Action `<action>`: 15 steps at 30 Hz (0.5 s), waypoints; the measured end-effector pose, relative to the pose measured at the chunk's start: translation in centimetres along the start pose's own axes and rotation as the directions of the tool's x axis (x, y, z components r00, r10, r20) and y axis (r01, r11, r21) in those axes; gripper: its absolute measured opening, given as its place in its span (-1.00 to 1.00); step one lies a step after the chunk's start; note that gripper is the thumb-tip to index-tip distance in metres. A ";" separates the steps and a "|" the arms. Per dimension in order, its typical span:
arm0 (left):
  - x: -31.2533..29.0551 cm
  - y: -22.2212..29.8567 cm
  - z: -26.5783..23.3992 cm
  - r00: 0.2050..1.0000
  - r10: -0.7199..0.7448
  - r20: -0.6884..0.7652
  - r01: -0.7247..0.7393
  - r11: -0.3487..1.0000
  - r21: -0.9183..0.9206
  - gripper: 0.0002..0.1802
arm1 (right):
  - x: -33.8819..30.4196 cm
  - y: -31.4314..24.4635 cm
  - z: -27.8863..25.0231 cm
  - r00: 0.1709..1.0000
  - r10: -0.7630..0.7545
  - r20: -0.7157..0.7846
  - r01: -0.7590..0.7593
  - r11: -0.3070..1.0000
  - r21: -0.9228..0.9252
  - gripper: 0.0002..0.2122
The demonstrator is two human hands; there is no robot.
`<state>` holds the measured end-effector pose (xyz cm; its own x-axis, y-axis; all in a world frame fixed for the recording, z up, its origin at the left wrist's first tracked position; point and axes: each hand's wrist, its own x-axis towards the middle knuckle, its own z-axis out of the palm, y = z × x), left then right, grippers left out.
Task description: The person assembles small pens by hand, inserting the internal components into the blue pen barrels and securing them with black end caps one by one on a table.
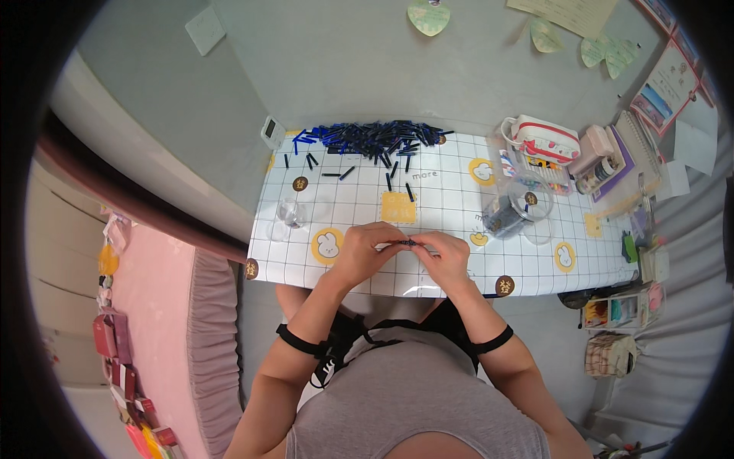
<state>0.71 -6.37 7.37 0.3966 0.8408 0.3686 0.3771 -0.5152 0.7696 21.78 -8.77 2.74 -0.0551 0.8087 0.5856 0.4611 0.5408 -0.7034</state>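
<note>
- Centrally, both hands meet over the near part of the worktop [451, 200], fingertips almost touching, wrists angled inward.
- Left hand [365, 251]: grip narrow, thumb and fingertips pinched on one end of a small dark piece [410, 242].
- Right hand [449, 257]: grip likewise narrow, pinching the same piece from the other side. Its finer detail is mostly covered by the fingers.
- Position of that piece: between the two hands, near the worktop's front edge, just on the person's side of a yellow printed square [399, 207].
- Far edge, by the wall: a broad pile of blue and black sticks [375, 139], heaped crosswise. Several loose sticks [410, 191] lie apart on the near side of it, at various angles.
- Left of the hands: a clear cup [293, 213], see-through, near a round rabbit print.
- Right of the hands: a clear container [551, 202] with dark contents gathered at its left side; too small to make out singly.
- Far left corner: a small white device [272, 131] with a screen.
- Far right: a white-and-red pouch [544, 141], notebooks close by.
- Beyond the worktop's left side: a pink bed [157, 306].
</note>
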 end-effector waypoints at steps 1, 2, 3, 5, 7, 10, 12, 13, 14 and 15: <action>0.5 0.4 -0.2 0.999 0.052 0.004 -0.052 0.999 -0.005 -0.80 | 0.1 -0.2 -0.4 0.998 -0.048 -0.044 0.048 0.999 0.005 -0.80; 1.0 1.1 -0.4 0.995 0.103 0.011 -0.103 0.995 -0.013 -0.79 | 0.4 -0.6 -1.1 0.998 -0.042 -0.054 0.043 0.999 0.004 -0.80; 1.5 1.9 -0.7 0.994 0.106 0.016 -0.106 0.994 -0.010 -0.79 | 1.1 -1.4 -1.9 0.995 -0.071 -0.064 0.072 0.997 0.003 -0.80; 3.0 4.0 -0.7 0.975 0.222 -0.003 -0.222 0.975 0.002 -0.79 | 2.3 -2.7 -4.2 0.991 -0.096 -0.088 0.095 0.995 -0.008 -0.80; 4.8 6.2 0.0 0.970 0.242 0.023 -0.241 0.970 -0.038 -0.77 | 3.4 -3.7 -7.1 0.988 -0.112 -0.108 0.108 0.993 -0.046 -0.81; 7.6 8.9 1.8 0.913 0.408 0.002 -0.407 0.911 -0.063 -0.71 | 4.6 -5.5 -11.8 0.988 -0.083 -0.134 0.073 0.994 -0.079 -0.84; 9.7 10.7 3.2 0.890 0.457 0.005 -0.455 0.888 -0.066 -0.71 | 5.0 -5.7 -14.5 0.986 -0.065 -0.154 0.050 0.994 -0.099 -0.86; 10.6 11.3 4.0 0.869 0.495 -0.003 -0.494 0.867 -0.065 -0.70 | 5.2 -5.5 -15.6 0.983 -0.058 -0.172 0.031 0.987 -0.158 -0.86; 11.5 11.6 5.1 0.865 0.502 -0.024 -0.502 0.863 -0.055 -0.72 | 5.4 -5.3 -16.7 0.980 -0.055 -0.191 0.013 0.976 -0.216 -0.86; 12.3 11.9 6.0 0.860 0.510 -0.020 -0.510 0.858 -0.063 -0.72 | 5.5 -4.9 -17.7 0.978 -0.055 -0.199 0.009 0.974 -0.225 -0.86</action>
<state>15.05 -3.17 17.91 0.5163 0.4635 0.7201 0.0686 -0.8605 0.5047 34.87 -11.03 16.52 0.0971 0.7151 0.6922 0.6484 0.4822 -0.5891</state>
